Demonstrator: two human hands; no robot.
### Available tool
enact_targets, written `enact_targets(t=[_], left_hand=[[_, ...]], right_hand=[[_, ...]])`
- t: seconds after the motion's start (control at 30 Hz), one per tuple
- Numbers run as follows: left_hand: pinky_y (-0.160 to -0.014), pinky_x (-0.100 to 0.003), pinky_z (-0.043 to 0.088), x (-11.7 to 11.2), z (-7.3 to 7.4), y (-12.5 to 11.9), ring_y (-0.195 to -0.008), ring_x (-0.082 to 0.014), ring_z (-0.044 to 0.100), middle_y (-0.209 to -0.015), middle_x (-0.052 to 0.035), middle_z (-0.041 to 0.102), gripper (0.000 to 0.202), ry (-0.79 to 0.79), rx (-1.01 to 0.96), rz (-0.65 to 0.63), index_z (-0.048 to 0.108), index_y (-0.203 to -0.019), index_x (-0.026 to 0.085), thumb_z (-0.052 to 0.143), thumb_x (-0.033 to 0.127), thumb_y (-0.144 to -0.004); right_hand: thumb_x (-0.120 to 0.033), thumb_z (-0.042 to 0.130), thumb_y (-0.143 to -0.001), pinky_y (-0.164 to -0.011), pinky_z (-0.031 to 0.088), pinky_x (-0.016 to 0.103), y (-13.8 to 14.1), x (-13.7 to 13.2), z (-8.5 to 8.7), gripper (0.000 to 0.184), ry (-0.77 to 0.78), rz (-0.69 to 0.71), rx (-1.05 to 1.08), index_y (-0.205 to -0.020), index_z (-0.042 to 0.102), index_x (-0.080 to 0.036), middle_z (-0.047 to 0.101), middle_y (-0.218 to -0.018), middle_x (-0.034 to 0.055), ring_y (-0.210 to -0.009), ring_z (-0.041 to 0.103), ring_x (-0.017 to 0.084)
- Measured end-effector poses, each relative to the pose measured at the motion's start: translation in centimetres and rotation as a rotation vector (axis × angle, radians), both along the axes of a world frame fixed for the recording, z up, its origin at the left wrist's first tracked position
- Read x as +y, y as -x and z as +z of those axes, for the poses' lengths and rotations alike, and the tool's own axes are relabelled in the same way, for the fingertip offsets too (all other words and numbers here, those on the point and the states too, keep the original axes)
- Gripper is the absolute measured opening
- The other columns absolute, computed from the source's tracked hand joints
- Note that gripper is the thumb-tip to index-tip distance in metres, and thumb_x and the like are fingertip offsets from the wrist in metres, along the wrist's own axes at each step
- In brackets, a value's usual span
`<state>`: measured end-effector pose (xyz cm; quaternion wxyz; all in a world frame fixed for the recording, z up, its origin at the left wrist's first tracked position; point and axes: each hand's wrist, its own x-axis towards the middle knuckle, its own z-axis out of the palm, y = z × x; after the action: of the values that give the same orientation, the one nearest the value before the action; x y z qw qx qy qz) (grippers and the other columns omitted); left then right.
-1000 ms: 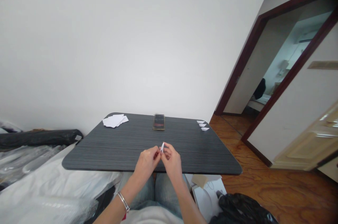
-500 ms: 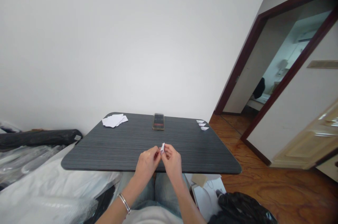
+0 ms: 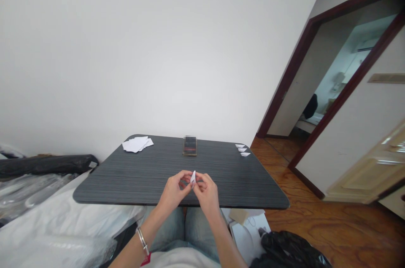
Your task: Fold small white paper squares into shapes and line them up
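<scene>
A small folded piece of white paper [image 3: 193, 176] stands pinched between the fingertips of both my hands, just above the near edge of the dark grey table [image 3: 133, 175]. My left hand [image 3: 173, 190], with a bracelet on its wrist, grips the paper from the left. My right hand [image 3: 207, 191] grips it from the right. Both hands have their fingers curled.
A loose pile of white paper sheets [image 3: 137, 144] lies at the table's far left. A small dark upright object [image 3: 190, 146] stands at the far middle. Three small folded white papers [image 3: 242, 149] lie at the far right. Plastic-wrapped bundles [image 3: 47, 221] lie left; a doorway [image 3: 329, 91] opens right.
My hands have turned slightly around the paper and my left fingers have spread a little. The paper stays pinched between them at the same place.
</scene>
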<state>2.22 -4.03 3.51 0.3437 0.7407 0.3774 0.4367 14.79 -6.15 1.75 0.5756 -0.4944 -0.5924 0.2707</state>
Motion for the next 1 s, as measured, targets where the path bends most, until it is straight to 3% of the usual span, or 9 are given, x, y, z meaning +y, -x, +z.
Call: enact_targets(t=[0.57,1.0], left_hand=[[-0.054,-0.02,0.044,0.2,-0.6,-0.2,-0.065,-0.0138,0.057,-0.071,-0.0023,0.061,0.02,0.078,-0.051,0.097,0.059,-0.087,0.015,0.055,0.02,-0.068],[-0.047,-0.02,0.045,0.9,-1.4,-0.4,-0.052,-0.0093,0.051,-0.061,0.0031,0.051,0.025,0.25,-0.264,0.029,0.055,-0.088,0.012,0.058,0.018,-0.064]], right_hand=[[-0.02,0.053,-0.07,-0.05,0.05,0.02,0.3,-0.4,0.9,0.021,0.043,-0.062,-0.03,-0.089,0.061,-0.017,0.056,-0.078,0.0023,-0.057,0.062,0.013],[-0.021,0.056,-0.066,-0.043,0.043,0.019,0.2,0.0,0.4,0.021,0.103,-0.091,0.022,-0.086,0.06,-0.017,0.058,-0.068,-0.0003,-0.048,0.06,0.013]])
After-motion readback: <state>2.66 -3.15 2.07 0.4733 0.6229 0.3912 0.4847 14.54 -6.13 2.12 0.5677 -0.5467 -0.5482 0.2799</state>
